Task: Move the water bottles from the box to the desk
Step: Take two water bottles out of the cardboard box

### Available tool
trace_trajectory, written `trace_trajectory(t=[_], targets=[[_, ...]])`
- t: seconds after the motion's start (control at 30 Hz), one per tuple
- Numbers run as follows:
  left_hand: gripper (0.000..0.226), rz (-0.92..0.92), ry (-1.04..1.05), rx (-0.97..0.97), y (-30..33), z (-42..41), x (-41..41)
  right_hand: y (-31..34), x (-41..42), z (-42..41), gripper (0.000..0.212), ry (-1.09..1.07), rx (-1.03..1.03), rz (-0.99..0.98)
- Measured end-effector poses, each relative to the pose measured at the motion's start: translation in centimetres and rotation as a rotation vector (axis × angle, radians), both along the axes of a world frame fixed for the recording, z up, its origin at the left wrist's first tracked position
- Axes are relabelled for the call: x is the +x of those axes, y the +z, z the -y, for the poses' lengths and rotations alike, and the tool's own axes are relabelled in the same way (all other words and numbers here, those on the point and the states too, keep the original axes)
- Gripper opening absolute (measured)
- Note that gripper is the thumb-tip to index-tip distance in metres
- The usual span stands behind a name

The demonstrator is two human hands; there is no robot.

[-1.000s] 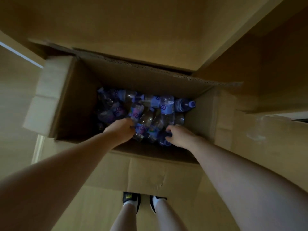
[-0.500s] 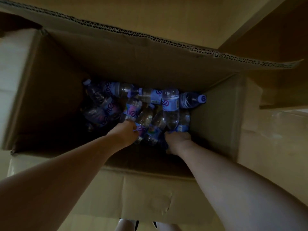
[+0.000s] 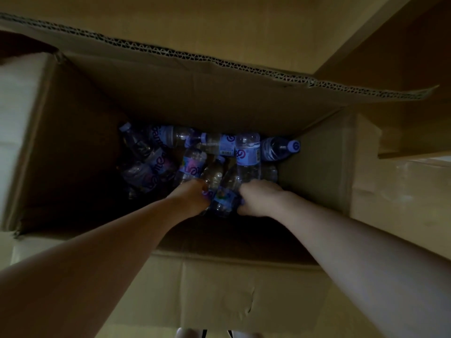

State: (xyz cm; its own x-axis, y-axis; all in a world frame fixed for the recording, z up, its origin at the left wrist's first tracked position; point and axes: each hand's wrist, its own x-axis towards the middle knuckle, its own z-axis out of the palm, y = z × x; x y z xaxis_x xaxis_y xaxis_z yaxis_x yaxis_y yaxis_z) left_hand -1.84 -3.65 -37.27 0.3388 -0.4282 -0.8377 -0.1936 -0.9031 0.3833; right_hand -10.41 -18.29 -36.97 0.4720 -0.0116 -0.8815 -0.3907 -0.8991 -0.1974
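Observation:
A large open cardboard box (image 3: 219, 106) stands below me, dim inside. Several clear water bottles with blue labels and caps lie jumbled on its bottom, among them one at the far right (image 3: 278, 148) and one lying upright in the view (image 3: 247, 152). Both my arms reach down into the box. My left hand (image 3: 190, 200) curls round a bottle (image 3: 213, 176) at the near side of the pile. My right hand (image 3: 258, 200) grips a neighbouring bottle (image 3: 225, 200) with a coloured label. My fingers are mostly hidden beneath the hands.
The box flaps stand up: a long corrugated one at the back (image 3: 219, 59), a pale one at the left (image 3: 22, 118), one at the right (image 3: 363, 162). Wooden panels (image 3: 402, 45) rise behind and to the right. The near wall (image 3: 244, 289) is below my arms.
The view has come closer to the box. Both hands have sunk deeper among the bottles and drawn together, closing round two adjoining bottles at the near side of the pile.

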Motion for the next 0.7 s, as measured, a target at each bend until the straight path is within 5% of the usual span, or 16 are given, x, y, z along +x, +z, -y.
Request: trace_trajectory(t=[0.23, 0.37, 0.53, 0.7], targets=[[0.078, -0.239, 0.125, -0.183, 2.0, 0.5, 0.5, 6.4, 6.1, 1.5, 0.034, -0.067, 0.139, -0.012], [0.068, -0.489, 0.358, -0.379, 3.8, 1.1, 1.6, 10.0, 9.5, 1.6, 0.038, -0.057, 0.188, 0.014], [0.065, -0.462, 0.504, -0.481, 5.5, 0.3, 3.2, 12.8, 11.8, 0.9, 0.035, -0.101, 0.251, 0.089], [0.045, -0.538, 0.66, -0.545, 5.7, -1.6, 4.4, 12.5, 11.0, 0.6, 0.036, -0.476, 0.497, 0.15]])
